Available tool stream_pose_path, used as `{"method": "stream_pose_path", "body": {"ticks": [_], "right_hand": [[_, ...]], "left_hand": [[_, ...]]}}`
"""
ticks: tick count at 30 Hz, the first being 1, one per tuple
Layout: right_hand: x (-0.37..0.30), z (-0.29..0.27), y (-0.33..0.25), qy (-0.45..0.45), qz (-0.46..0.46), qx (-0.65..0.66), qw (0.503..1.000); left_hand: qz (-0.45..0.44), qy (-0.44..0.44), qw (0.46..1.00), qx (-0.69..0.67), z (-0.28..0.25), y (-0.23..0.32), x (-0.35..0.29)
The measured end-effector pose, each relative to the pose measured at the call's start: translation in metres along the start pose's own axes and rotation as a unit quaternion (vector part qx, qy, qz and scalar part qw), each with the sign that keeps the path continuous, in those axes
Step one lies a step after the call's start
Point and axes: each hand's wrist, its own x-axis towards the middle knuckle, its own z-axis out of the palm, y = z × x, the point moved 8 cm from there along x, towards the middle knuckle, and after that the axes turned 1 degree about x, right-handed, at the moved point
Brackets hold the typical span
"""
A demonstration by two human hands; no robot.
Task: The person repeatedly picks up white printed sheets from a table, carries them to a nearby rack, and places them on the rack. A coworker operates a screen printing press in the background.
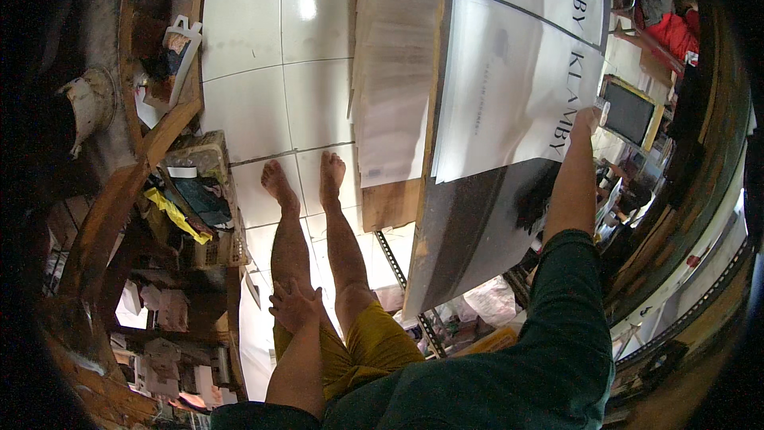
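Observation:
My left hand (296, 306) rests on my left knee, fingers spread, with nothing in it. My right arm reaches out across the table, and my right hand (587, 121) is at the table's right edge, beside the printed white sheets (501, 87). Its fingers look closed around a small whitish thing (604, 113) whose kind I cannot make out. Just past that hand is a dark panel in a light wooden frame (630, 110). The sheets lie in a row along the dark tabletop (469, 223) and carry black lettering.
Beside the table stands a tall stack of pale sheets (394, 72). A basket (215, 163) with cloth and a yellow item sits left of my feet, near a wooden rack (171, 127). Slotted metal bars (390, 259) run under the table. Part of a person in red (672, 36) shows far right.

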Motion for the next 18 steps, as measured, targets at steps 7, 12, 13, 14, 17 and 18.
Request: {"method": "stream_pose_path", "body": {"ticks": [7,12,13,14,17,18], "right_hand": [[-0.046,-0.016,-0.04,0.074,0.002,0.009,0.997],[-0.115,-0.042,-0.079,0.186,0.08,-0.184,0.962],[-0.146,-0.043,-0.094,0.237,-0.028,-0.153,0.959],[-0.182,-0.044,-0.113,0.282,-0.156,-0.125,0.938],[-0.287,-0.028,-0.122,0.171,-0.196,-0.068,0.963],[-0.338,-0.02,-0.123,0.129,-0.199,0.021,0.971]], "left_hand": [[0.028,0.082,0.996,-0.009,0.048,-0.007,0.02],[0.025,0.086,0.996,-0.009,0.05,-0.012,0.016],[0.025,0.084,0.996,-0.012,0.047,-0.012,0.015],[0.025,0.084,0.996,-0.018,0.043,-0.011,0.013],[0.028,0.084,0.995,-0.039,0.032,-0.011,0.006],[0.072,0.08,0.993,-0.05,0.029,-0.005,0.004]]}}
